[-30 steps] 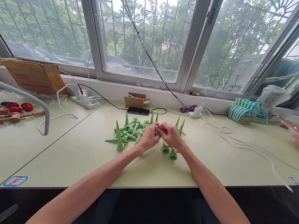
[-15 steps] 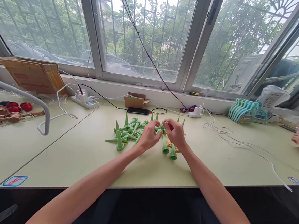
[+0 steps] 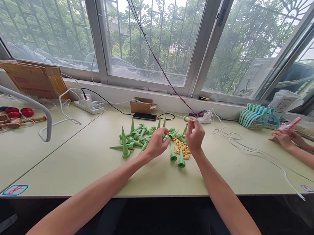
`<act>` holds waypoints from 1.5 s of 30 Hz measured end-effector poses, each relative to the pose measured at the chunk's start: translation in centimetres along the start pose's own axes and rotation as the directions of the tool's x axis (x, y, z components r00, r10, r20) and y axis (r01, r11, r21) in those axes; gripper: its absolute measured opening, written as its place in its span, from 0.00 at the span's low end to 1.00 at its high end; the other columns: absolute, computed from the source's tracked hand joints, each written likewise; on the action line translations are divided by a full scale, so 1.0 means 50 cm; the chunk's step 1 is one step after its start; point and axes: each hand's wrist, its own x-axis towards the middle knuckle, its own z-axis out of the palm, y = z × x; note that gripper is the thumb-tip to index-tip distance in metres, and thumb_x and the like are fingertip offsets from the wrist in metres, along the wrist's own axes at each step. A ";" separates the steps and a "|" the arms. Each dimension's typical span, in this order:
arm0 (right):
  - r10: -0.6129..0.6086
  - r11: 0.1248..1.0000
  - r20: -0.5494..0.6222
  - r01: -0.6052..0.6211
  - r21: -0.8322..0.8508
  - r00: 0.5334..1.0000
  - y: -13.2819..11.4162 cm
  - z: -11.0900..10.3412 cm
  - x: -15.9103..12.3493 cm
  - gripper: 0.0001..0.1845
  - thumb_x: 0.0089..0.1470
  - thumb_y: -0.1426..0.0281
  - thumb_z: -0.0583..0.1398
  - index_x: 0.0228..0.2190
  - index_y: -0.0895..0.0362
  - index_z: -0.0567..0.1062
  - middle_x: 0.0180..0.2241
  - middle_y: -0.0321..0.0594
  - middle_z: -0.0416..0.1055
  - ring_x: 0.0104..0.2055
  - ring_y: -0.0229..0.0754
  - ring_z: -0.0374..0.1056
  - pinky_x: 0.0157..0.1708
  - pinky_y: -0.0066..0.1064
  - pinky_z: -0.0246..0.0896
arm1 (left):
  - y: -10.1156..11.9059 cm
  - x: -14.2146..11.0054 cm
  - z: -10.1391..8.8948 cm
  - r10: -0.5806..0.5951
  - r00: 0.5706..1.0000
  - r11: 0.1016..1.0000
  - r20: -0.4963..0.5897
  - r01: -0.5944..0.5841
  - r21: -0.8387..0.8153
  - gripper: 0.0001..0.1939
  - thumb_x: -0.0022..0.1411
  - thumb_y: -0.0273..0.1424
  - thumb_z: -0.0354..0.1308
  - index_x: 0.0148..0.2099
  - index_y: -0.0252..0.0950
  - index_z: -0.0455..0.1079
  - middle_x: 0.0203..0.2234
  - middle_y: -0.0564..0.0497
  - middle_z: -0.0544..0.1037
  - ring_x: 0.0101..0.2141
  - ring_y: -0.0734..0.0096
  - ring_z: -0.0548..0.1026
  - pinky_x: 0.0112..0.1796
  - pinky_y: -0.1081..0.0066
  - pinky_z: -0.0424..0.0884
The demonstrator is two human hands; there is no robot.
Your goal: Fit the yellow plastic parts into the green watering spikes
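Note:
My right hand [image 3: 195, 134] is raised at the right of the pile, pinching a green plastic watering spike [image 3: 186, 118] whose wide cap end points left. My left hand [image 3: 157, 142] rests low over the pile, fingers curled around the cap end of another green spike [image 3: 166, 137]; the fingers partly hide it. Several green spikes [image 3: 135, 134] lie heaped to the left, a few upright on their caps. Two spikes [image 3: 181, 161] lie in front with their hollow ends toward me. Small yellow pegs [image 3: 180, 149] are heaped beneath and beside my right hand.
Behind the pile lie a black phone [image 3: 145, 116] and an open cardboard box [image 3: 143, 105]. White cables [image 3: 236, 138] run across the right side. Teal hangers [image 3: 256, 116] stand farther back. Another person's hands [image 3: 284, 139] hold something pink at right. Wooden toys [image 3: 14, 120] lie at left.
My right hand has moved right and slightly up, away from my left hand, carrying a green spike. My left hand has barely moved. The other person's hands have come further into view.

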 end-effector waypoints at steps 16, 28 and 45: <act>-0.012 0.998 -0.003 0.012 -0.055 1.000 0.043 0.006 0.007 0.22 0.68 0.59 0.46 0.38 0.58 0.74 0.30 0.43 0.77 0.31 0.42 0.72 0.40 0.34 0.59 | 0.005 -0.002 0.001 0.003 1.000 1.000 0.018 -0.002 -0.011 0.06 0.60 0.28 0.55 0.41 0.36 0.65 0.37 0.51 0.73 0.21 0.80 0.62 0.29 0.70 0.65; 0.039 0.998 0.025 -0.037 -0.047 0.999 0.045 0.007 0.010 0.24 0.68 0.56 0.46 0.37 0.58 0.74 0.26 0.41 0.75 0.28 0.41 0.69 0.35 0.31 0.59 | 0.007 -0.002 0.001 0.006 1.000 1.000 0.020 -0.006 -0.008 0.06 0.60 0.28 0.55 0.41 0.36 0.65 0.36 0.51 0.74 0.21 0.80 0.62 0.29 0.71 0.65; 0.075 0.996 0.050 -0.072 -0.057 0.996 0.043 0.002 0.018 0.27 0.67 0.53 0.44 0.32 0.58 0.72 0.22 0.40 0.73 0.24 0.39 0.67 0.34 0.31 0.58 | 0.010 -0.002 0.002 0.011 0.999 1.000 0.030 -0.011 0.009 0.06 0.60 0.27 0.55 0.42 0.36 0.65 0.36 0.50 0.74 0.21 0.80 0.63 0.28 0.71 0.65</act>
